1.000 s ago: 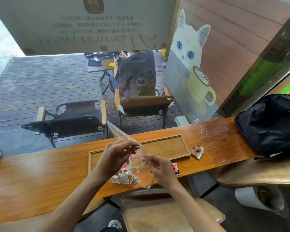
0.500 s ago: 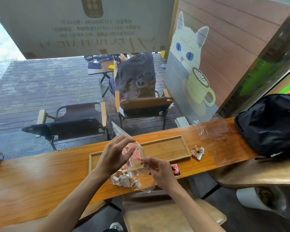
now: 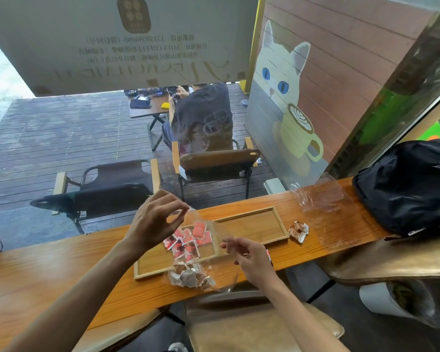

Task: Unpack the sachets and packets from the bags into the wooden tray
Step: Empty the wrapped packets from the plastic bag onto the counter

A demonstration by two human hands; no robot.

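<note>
Left hand pinching clear bag top, right hand loosely curled, gripping bag's side

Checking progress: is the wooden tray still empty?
No. Red sachets lie in the tray's left part, under the clear bag that the left hand pinches. Its right part is bare.

Long shallow wooden tray lies flat on the counter, right part bare. Clear plastic bag is held above its left half; red sachets are seen through the film, brown-white packets are bunched at its lower end. Another brown-white packet lies just right of the tray. Second clear bag lies further right.
</note>
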